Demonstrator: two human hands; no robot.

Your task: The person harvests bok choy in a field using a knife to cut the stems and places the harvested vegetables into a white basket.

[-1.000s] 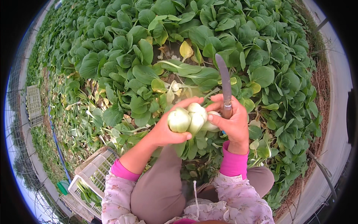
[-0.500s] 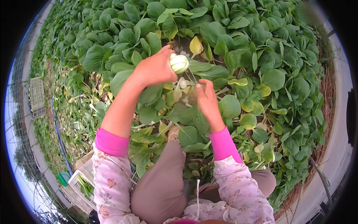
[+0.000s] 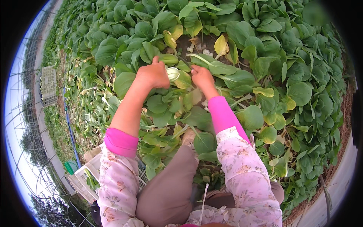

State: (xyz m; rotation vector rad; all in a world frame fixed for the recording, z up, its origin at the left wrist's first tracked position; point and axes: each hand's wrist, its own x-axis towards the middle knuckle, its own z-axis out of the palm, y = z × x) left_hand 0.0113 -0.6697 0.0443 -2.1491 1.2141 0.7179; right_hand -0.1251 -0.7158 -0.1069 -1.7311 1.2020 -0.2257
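Observation:
My left hand point(image 3: 152, 74) is closed around a cut bok choy, whose pale, rounded base point(image 3: 172, 74) sticks out on the right of the fist. Its leaves are mostly hidden by the hand. The forefinger of this hand reaches forward against another bok choy point(image 3: 168, 59) among the plants. Close by on the right, my right hand point(image 3: 203, 78) grips a thin knife point(image 3: 183, 61); the blade points forward and left, low beside that plant's stalk. The knife's handle is covered by my fingers.
Dense green bok choy point(image 3: 261, 32) fills the ground ahead and to the right. Yellow leaves point(image 3: 221, 46) and white stumps lie around my hands. A pale crate point(image 3: 89, 174) with greens stands at my left, another crate point(image 3: 49, 86) farther off. A blue hose point(image 3: 70, 130) runs between.
My right hand has moved forward with the knife, bringing the blade down among the plants. My left hand has lowered and turned, its bok choy's base now facing right. The view has shifted slightly.

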